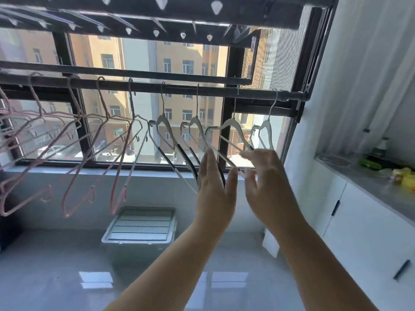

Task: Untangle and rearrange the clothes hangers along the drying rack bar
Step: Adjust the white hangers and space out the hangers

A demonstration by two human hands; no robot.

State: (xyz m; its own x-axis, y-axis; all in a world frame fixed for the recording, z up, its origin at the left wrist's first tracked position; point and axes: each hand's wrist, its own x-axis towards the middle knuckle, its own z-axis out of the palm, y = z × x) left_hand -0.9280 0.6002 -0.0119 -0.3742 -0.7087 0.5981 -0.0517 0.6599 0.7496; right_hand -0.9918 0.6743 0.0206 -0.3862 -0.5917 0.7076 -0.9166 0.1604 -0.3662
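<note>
Hangers sit hooked in a row on the drying rack bar [179, 87], which runs across the window [224, 140]. Pink wire hangers [111, 203] take the left stretch, bunched and overlapping at far left, all tilted. Four white hangers with black grip sections hang on the right stretch, spaced apart: first white hanger [161, 120], second white hanger [194, 121], third white hanger [232, 122], fourth white hanger [266, 125] nearest the bar's right end. Both hands are raised under the second and third. Left hand [214, 182] is upright, fingers [210, 158] straight and together, thumb out to the side, in front of a black hanger arm; contact cannot be told. Right hand [265, 182] is just beside it, at the third white hanger's lower bar, fingers [269, 154] bent forward and a bit spread, blurred; cannot tell if they pinch the bar or just touch it. The two hands are near each other, not touching. Above, a dark overhead rack [157, 15] carries white pegs. A clear plastic storage box [139, 225] with lid sits on the glossy floor below the window. White cabinet [359, 221] at right, its grey surface [363, 178] holding yellow and green items [407, 176], too blurred to name.
</note>
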